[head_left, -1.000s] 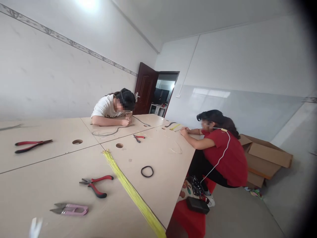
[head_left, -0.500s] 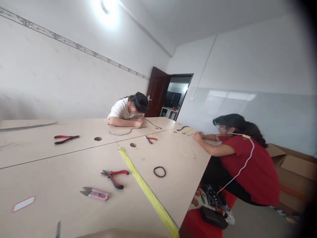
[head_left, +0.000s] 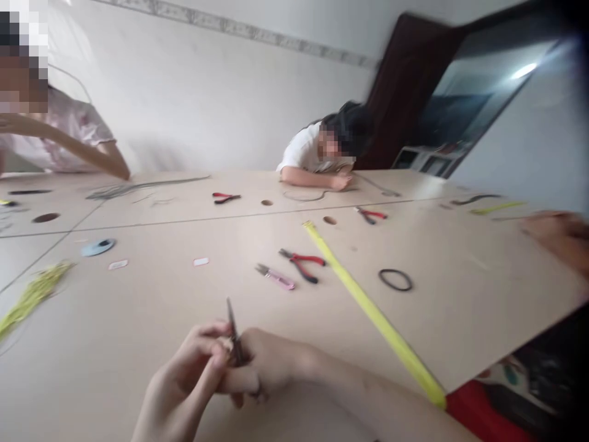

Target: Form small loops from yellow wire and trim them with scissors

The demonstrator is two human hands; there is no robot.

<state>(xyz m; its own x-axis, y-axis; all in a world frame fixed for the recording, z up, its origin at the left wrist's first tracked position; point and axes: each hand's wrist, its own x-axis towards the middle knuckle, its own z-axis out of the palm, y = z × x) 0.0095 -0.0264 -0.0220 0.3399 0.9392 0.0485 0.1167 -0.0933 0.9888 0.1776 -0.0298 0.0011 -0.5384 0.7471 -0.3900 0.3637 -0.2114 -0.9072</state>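
My left hand (head_left: pixel 184 377) and my right hand (head_left: pixel 264 362) meet low in the view, above the near part of the table. In my right hand is a slim dark pointed tool (head_left: pixel 233 328), its tip up; the fist hides the rest, so its kind is unclear. Thumb and fingers of my left hand are pinched together right beside the tool, on something small that I cannot make out. Ahead of my hands lie pink thread snips (head_left: pixel 276 277) and red-and-black pliers (head_left: pixel 304 264). A long bundle of yellow cords (head_left: pixel 372 313) stretches past my right forearm.
A black elastic band (head_left: pixel 395 280) lies at the right. Loose yellow cords (head_left: pixel 34 298) and a light-blue disc (head_left: pixel 97 247) are at the left. More pliers (head_left: pixel 370 214) lie farther back. Co-workers sit at the far left, far side and right, one in a white shirt (head_left: pixel 301 147).
The view has swung left and down. My hands are now in sight with the dark tool; before, only a grey tip showed at the bottom. A person in pink has come into view.
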